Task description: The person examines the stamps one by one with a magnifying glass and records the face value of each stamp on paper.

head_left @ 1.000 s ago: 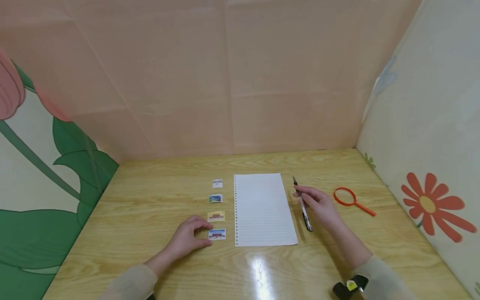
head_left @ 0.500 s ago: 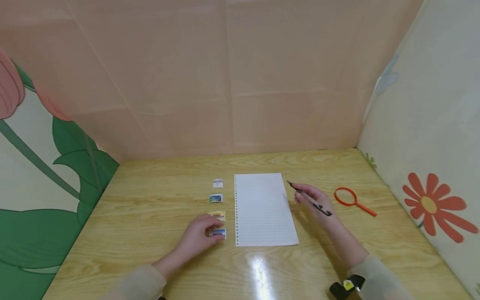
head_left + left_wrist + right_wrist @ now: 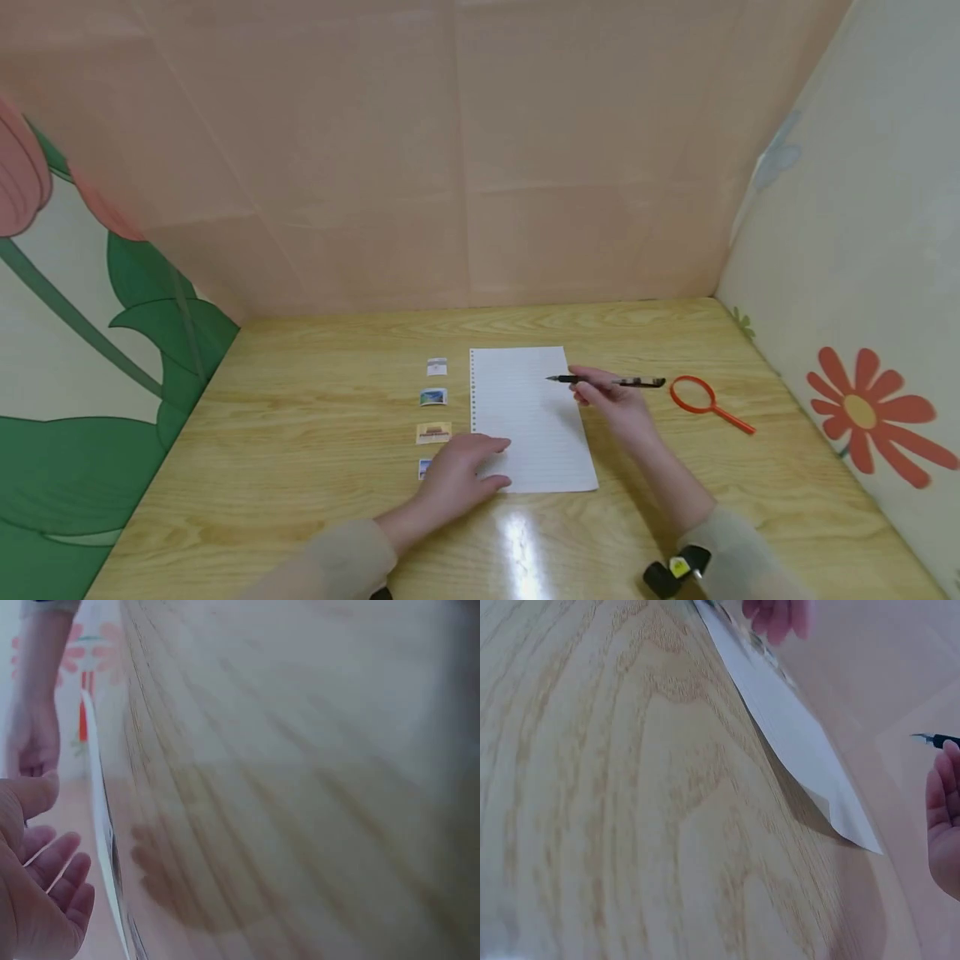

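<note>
In the head view my right hand [image 3: 617,406] pinches a fountain pen [image 3: 639,382] over the right side of a lined loose-leaf sheet [image 3: 525,417]. The pen lies nearly level, its nib pointing left, and the right wrist view shows the nib held clear of the table. My left hand [image 3: 461,479] hovers over or rests on the sheet's lower left part, fingers and thumb apart, holding nothing; contact cannot be told. Beneath it, a small blue picture stamp [image 3: 425,468] is partly hidden. Above that are a yellow stamp [image 3: 433,432], a green-blue one [image 3: 433,397] and a pale one [image 3: 437,367].
A red magnifying glass [image 3: 693,394] lies right of the right hand. The wooden table [image 3: 315,392] ends at a pinkish back sheet [image 3: 360,208]. Painted walls stand on either side, with a red flower [image 3: 858,412] on the right one.
My left hand has moved right, from beside the stamps to the sheet. The right hand has shifted left over the sheet, and the pen has turned from pointing away to pointing left.
</note>
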`<state>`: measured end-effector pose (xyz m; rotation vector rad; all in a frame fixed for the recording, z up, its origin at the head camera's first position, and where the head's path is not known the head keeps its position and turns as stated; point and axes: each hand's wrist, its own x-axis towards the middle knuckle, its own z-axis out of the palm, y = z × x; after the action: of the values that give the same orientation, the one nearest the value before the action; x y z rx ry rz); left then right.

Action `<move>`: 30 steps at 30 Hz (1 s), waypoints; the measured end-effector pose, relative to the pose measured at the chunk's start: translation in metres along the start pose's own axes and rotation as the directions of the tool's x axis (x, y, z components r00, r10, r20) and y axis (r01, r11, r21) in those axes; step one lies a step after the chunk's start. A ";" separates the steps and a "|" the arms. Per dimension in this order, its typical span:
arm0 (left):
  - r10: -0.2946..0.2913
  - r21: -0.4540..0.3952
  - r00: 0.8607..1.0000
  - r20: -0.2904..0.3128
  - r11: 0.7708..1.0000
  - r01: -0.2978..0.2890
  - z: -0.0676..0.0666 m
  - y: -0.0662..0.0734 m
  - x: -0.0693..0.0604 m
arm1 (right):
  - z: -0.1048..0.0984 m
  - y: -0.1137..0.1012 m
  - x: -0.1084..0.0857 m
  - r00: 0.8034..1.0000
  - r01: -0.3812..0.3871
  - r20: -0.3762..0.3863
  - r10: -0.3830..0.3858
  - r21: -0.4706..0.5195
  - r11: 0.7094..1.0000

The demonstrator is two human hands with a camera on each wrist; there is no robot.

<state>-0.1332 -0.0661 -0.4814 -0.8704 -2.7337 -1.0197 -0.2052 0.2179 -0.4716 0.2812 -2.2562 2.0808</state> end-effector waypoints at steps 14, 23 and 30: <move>-0.078 0.135 0.996 0.052 0.988 0.070 0.015 0.001 0.010 | 0.024 0.004 0.014 0.999 -0.015 0.050 0.017 -0.034 0.999; -0.070 0.146 0.995 0.073 0.988 0.058 0.016 -0.002 0.009 | 0.039 0.008 0.027 0.994 0.018 0.110 -0.009 -0.086 0.996; -0.073 0.162 0.992 0.098 0.985 0.057 0.016 -0.003 0.009 | 0.056 -0.010 0.030 0.986 0.004 0.165 0.027 -0.186 0.982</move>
<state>-0.1409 -0.0532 -0.4930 -0.8357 -2.8993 -0.7727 -0.2283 0.1582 -0.4612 0.4476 -2.5317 1.8979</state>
